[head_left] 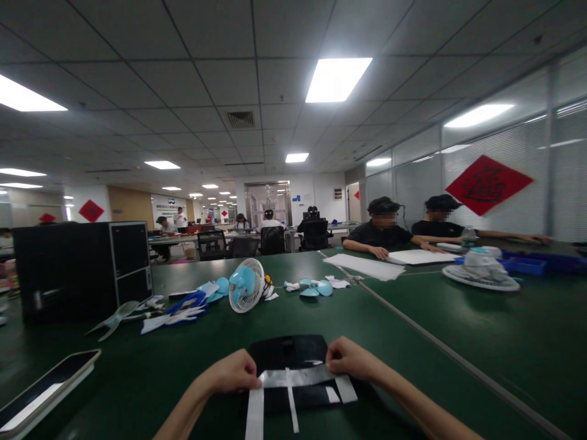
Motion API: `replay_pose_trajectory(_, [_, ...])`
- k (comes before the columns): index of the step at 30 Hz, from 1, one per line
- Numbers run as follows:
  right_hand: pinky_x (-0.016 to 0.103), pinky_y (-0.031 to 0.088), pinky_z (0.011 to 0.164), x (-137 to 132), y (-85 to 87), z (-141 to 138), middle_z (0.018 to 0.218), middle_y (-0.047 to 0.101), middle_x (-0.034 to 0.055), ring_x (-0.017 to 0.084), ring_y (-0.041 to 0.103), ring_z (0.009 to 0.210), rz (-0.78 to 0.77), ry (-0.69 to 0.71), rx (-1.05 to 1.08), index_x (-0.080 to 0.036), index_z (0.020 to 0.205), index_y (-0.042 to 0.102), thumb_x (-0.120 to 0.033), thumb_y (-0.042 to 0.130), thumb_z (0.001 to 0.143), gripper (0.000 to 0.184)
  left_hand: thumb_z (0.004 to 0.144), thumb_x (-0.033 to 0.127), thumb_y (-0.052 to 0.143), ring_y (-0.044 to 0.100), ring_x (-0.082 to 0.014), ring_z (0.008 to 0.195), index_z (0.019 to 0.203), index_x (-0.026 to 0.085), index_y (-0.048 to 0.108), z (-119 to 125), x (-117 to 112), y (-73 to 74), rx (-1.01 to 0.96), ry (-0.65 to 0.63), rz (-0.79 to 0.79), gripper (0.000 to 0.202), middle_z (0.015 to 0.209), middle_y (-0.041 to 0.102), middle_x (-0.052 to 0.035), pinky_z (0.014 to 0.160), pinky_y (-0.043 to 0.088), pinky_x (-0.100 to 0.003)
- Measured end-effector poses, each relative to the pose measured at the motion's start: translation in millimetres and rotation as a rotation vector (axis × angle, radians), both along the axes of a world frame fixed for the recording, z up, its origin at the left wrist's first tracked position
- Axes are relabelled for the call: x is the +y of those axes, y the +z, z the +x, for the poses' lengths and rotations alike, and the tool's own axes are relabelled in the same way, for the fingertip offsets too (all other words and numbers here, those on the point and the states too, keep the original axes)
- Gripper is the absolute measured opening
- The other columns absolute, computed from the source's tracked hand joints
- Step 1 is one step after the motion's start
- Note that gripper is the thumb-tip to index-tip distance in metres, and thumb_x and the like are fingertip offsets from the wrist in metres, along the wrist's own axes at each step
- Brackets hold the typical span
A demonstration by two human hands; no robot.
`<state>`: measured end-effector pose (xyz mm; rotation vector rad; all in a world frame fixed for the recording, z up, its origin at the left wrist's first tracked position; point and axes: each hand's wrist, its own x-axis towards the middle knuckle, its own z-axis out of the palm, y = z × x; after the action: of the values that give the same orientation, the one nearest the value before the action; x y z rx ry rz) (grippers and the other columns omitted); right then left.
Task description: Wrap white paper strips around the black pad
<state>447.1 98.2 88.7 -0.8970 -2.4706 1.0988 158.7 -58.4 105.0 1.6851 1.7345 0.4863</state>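
A black, flat panel-like object (288,349) lies on the green table in front of me. Across it runs a shiny grey strip (305,377), stretched between my two hands. My left hand (232,371) pinches the strip's left end, and my right hand (351,359) has its fingers closed on the right end. From the left end a pale ribbed band (255,414) hangs toward me. A narrow white strip (292,403) crosses the grey one near its middle, and a short pale piece (347,389) sits below my right hand. What the strip is made of I cannot tell.
A phone-like slab (50,391) lies at left, near a black computer case (82,269). Blue-white gloves (181,311), a small fan (247,285) and loose blue fan blades (316,287) are farther back. Co-workers sit beyond white sheets (364,265) at right.
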Motion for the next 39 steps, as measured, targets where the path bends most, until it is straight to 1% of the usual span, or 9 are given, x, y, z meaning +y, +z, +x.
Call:
replay_pose_trajectory(10, [0.021, 0.040, 0.055, 1, -3.1, -1, 0.070, 0.069, 0.0023, 0.013, 0.059, 0.064, 0.131, -0.017, -0.051, -0.013, 0.076, 0.070, -0.021, 0.059, 0.069, 0.015, 0.069, 0.042, 0.062, 0.045, -0.0124, 0.059, 0.062, 0.018, 0.065, 2, -1, 0.2, 0.098, 0.004, 0.042, 0.025, 0.058, 0.051, 0.0042, 0.054, 0.030, -0.023])
replay_pose_trajectory(14, [0.020, 0.039, 0.054, -2, -2.7, 0, 0.074, 0.069, 0.0021, 0.013, 0.060, 0.067, 0.168, -0.032, -0.079, -0.014, 0.079, 0.069, -0.021, 0.061, 0.069, 0.015, 0.066, 0.032, 0.065, 0.051, -0.0137, 0.067, 0.081, 0.018, 0.065, 5, 0, -1.1, 0.107, 0.006, 0.079, 0.021, 0.072, 0.057, 0.0029, 0.057, 0.035, -0.023])
replay_pose_trajectory(18, [0.021, 0.040, 0.055, -3, -2.3, 0, 0.078, 0.068, 0.0014, 0.014, 0.060, 0.070, 0.178, -0.056, -0.100, -0.016, 0.081, 0.068, -0.021, 0.064, 0.067, 0.015, 0.070, 0.016, 0.057, 0.053, -0.0138, 0.082, 0.113, 0.026, 0.060, 17, -1, 0.0, 0.119, -0.177, 0.225, 0.044, 0.094, 0.057, 0.0012, 0.069, 0.040, -0.022])
replay_pose_trajectory(21, [0.023, 0.041, 0.057, -6, 3.1, 0, 0.079, 0.068, 0.0020, 0.015, 0.059, 0.070, 0.203, -0.058, -0.131, -0.016, 0.081, 0.068, -0.021, 0.064, 0.068, 0.014, 0.077, 0.010, 0.045, 0.053, -0.0152, 0.091, 0.120, 0.033, 0.059, 28, -3, 1.2, 0.189, -0.301, 0.288, 0.050, 0.104, 0.056, -0.0009, 0.079, 0.039, -0.025])
replay_pose_trajectory(24, [0.026, 0.043, 0.064, -16, 11.4, 0, 0.086, 0.066, 0.0044, 0.017, 0.058, 0.076, 0.334, -0.077, -0.090, -0.016, 0.081, 0.067, -0.021, 0.062, 0.071, 0.012, 0.077, 0.008, 0.043, 0.052, -0.0167, 0.094, 0.120, 0.034, 0.059, 35, -5, 2.9, 0.231, -0.318, 0.284, 0.052, 0.107, 0.054, -0.0021, 0.081, 0.039, -0.027])
replay_pose_trajectory(26, [0.029, 0.044, 0.073, -30, 16.3, -2, 0.091, 0.064, 0.0062, 0.019, 0.057, 0.085, 0.484, -0.018, 0.009, -0.016, 0.084, 0.066, -0.020, 0.056, 0.076, 0.013, 0.077, 0.008, 0.044, 0.051, -0.0175, 0.095, 0.120, 0.035, 0.059, 37, -6, 4.1, 0.236, -0.315, 0.280, 0.053, 0.108, 0.054, -0.0023, 0.083, 0.039, -0.028])
replay_pose_trajectory(28, [0.030, 0.044, 0.082, -48, 19.3, -6, 0.097, 0.063, 0.0070, 0.019, 0.055, 0.094, 0.590, 0.146, 0.086, -0.017, 0.091, 0.067, -0.016, 0.049, 0.080, 0.021, 0.077, 0.009, 0.044, 0.051, -0.0180, 0.096, 0.120, 0.035, 0.060, 37, -6, 4.3, 0.237, -0.315, 0.273, 0.052, 0.108, 0.054, -0.0025, 0.083, 0.040, -0.028])
replay_pose_trajectory(32, [0.031, 0.039, 0.095, -85, 17.1, -15, 0.109, 0.065, 0.0061, 0.019, 0.055, 0.103, 0.650, 0.474, 0.042, -0.020, 0.109, 0.064, -0.010, 0.044, 0.079, 0.037, 0.077, 0.008, 0.043, 0.052, -0.0172, 0.096, 0.118, 0.034, 0.061, 35, -3, -0.9, 0.243, -0.312, 0.288, 0.052, 0.107, 0.055, -0.0022, 0.084, 0.039, -0.028])
replay_pose_trajectory(39, [0.031, 0.036, 0.100, -92, 4.0, -19, 0.122, 0.062, 0.0075, 0.021, 0.054, 0.113, 0.698, 0.525, -0.070, -0.020, 0.122, 0.058, -0.012, 0.045, 0.077, 0.047, 0.079, 0.010, 0.043, 0.052, -0.0163, 0.095, 0.117, 0.032, 0.062, 33, 2, -9.0, 0.250, -0.320, 0.321, 0.048, 0.104, 0.055, -0.0025, 0.084, 0.039, -0.026])
